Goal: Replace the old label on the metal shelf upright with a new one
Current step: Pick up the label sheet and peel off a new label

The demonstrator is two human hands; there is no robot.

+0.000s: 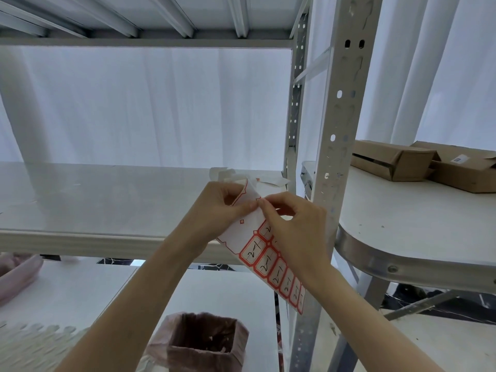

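Observation:
A sheet of red-bordered labels [264, 260], several marked "2-1", hangs in front of the shelf edge. My left hand [220, 213] grips the sheet's upper part, which curls back over its fingers. My right hand [292, 226] pinches a spot at the sheet's top edge with thumb and forefinger, touching my left thumb. The grey perforated metal shelf upright [339, 124] rises just right of both hands. No label shows on its visible face.
The white shelf board [107, 200] carries crumpled paper scraps [257, 178] behind my hands. A white table [418, 226] to the right holds two cardboard boxes [394, 161]. Below sits a bin lined with a pink bag [206, 342].

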